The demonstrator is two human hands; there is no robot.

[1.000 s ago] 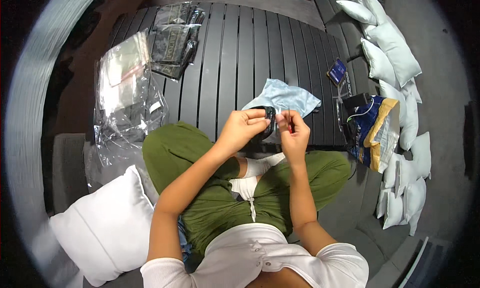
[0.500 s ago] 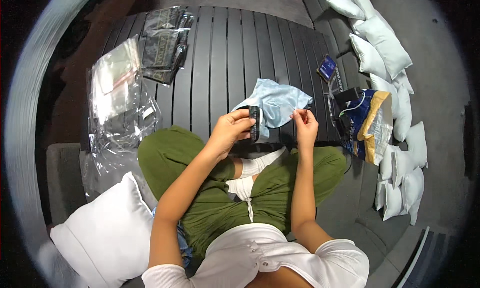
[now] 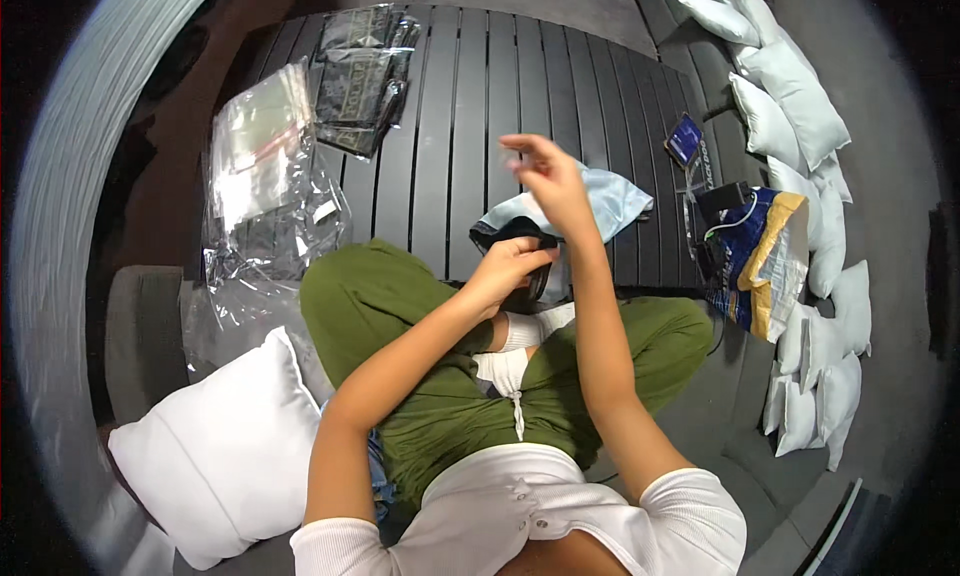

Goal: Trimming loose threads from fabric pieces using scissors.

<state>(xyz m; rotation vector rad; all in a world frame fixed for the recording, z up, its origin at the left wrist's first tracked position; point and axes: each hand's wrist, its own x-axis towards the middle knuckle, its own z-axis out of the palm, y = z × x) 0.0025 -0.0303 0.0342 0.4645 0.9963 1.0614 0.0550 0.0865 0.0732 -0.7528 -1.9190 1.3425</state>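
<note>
A light blue, silky cloth piece (image 3: 615, 201) with a black band lies partly on the slatted table, close to its near edge. My left hand (image 3: 505, 273) is closed on its black band, fingers curled around the edge. Beside the band, the dark inside of the piece shows. My right hand (image 3: 553, 184) is raised over the cloth and hides part of it. Its fingers point left, stretched out and slightly blurred, with nothing seen in them.
Clear plastic bags (image 3: 262, 156) lie at the table's left, beside packaged dark items (image 3: 358, 81). To the right stand a blue and yellow bag (image 3: 768, 261) and a small blue packet (image 3: 685, 139). White cushions (image 3: 800, 106) line the right side; another cushion (image 3: 225, 451) sits at lower left.
My right hand has let go of the cloth's right side and moved up and left above it. My left hand still grips the black band, now lower and closer to me.
</note>
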